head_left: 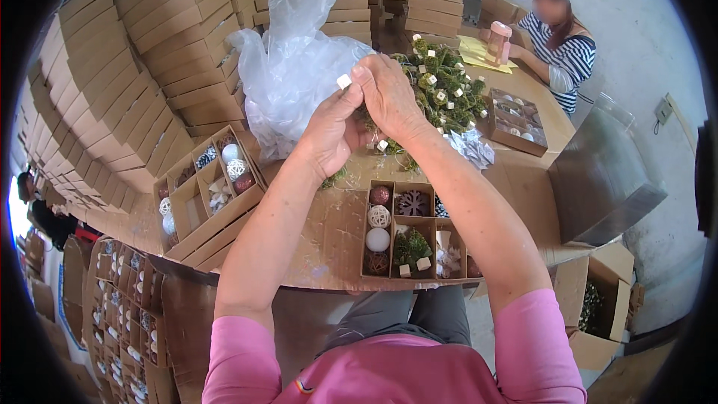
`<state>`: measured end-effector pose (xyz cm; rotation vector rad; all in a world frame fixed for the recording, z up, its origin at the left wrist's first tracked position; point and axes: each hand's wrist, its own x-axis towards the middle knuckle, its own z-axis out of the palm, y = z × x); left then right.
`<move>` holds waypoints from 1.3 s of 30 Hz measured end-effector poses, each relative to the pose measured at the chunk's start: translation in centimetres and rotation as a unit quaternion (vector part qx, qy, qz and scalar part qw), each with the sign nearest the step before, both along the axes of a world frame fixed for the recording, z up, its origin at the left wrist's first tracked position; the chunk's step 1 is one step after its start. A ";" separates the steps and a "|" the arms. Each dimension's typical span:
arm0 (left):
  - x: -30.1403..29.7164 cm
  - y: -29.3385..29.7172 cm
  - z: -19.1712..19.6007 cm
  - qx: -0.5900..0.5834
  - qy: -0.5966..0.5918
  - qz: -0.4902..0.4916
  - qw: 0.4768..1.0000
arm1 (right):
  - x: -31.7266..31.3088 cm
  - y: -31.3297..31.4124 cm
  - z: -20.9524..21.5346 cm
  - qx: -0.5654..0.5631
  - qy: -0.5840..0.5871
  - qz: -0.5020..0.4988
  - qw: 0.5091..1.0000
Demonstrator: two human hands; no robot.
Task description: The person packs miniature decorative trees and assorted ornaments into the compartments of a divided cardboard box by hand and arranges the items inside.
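Both my hands are raised together above the far middle of the table. A small white cube (344, 81), like the bases of the little artificial trees beyond, sticks out at the fingertips of my left hand (329, 131) and my right hand (389, 97). Whatever is attached to it is mostly hidden by the fingers. Just past my right hand lies a heap of small green artificial trees (456, 86) with cube bases. Nearer me stands a divided cardboard box (366, 254) of balls, a snowflake, and small trees (411, 247) in one compartment.
A crumpled clear plastic bag (292, 52) stands left of the heap. A second divided box (191, 213) sits at left, before tall stacks of cardboard boxes (97, 97). Silvery-white ornaments (471, 148) and another filled box (516, 138) lie right. A co-worker (557, 37) sits far right.
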<state>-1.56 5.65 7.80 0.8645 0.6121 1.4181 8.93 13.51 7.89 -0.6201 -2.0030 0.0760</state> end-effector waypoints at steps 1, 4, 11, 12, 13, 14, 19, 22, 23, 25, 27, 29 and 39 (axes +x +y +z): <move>0.1 0.1 -0.1 0.002 0.001 -0.002 1.000 | 0.2 0.4 -0.3 -0.023 0.041 0.051 0.998; -0.9 0.4 -1.1 -0.006 0.021 0.002 1.000 | 1.6 -3.3 0.9 -0.412 0.141 0.218 0.873; 0.1 -0.7 -1.0 0.049 -0.071 0.065 0.994 | 4.2 -8.5 -4.0 -0.580 0.090 0.254 0.769; -0.1 -1.0 -0.9 0.051 -0.070 0.064 0.994 | 4.5 -9.0 -4.4 -0.556 0.132 0.276 0.772; -0.3 -1.4 -0.9 0.040 -0.099 0.054 0.993 | 5.2 -9.3 -4.5 -0.556 0.133 0.276 0.773; -0.6 -1.8 -1.0 0.029 -0.127 0.045 0.990 | 6.1 -9.5 -4.6 -0.553 0.138 0.299 0.765; 0.8 -4.5 -1.4 -0.018 -0.073 0.008 0.997 | 8.2 -8.3 -3.9 -0.570 0.201 0.287 0.743; 1.6 -6.2 -1.5 0.012 0.063 0.012 0.998 | 7.9 -8.3 -1.8 -0.597 0.198 0.229 0.743; 2.0 -6.6 -1.6 0.031 0.102 0.016 0.994 | 7.8 -8.8 -1.2 -0.603 0.206 0.218 0.739; 2.5 -7.1 -2.2 0.016 0.169 0.014 0.985 | 7.8 -9.4 -1.0 -0.594 0.197 0.172 0.761; 3.2 -7.9 -3.0 0.049 0.232 0.054 0.970 | 9.0 -10.4 -1.2 -0.630 0.174 0.179 0.736; 4.5 -8.9 -3.9 0.028 0.220 0.054 0.974 | 10.2 -11.5 -1.8 -0.661 0.188 0.225 0.690; 3.4 -9.5 -6.5 0.095 0.638 -0.016 0.764 | 10.1 -12.7 -5.4 -0.655 -0.088 0.014 0.750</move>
